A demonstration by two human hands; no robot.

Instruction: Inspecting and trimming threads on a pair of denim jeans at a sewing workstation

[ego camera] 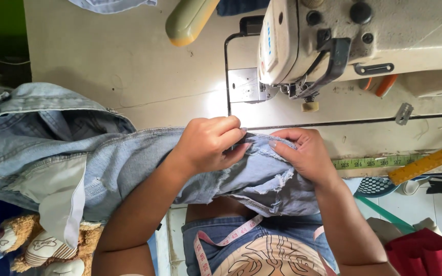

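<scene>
Denim jeans (103, 163) pinched flat by left hand (208, 145) and right hand (305, 153), folded edge aimed twelve o'clock toward sewing machine (333, 41).

From my remote seat I see a worn beige sewing table (129, 61) filling the upper view, its surface scuffed and stained. A cream-white industrial sewing machine (364, 36) stands at the table's far right edge, its lamp throwing a bright patch beneath it. Past the near edge, pale floor tiles (415, 204) show at the lower right, and a brown plush toy (37, 245) lies lower left.
</scene>
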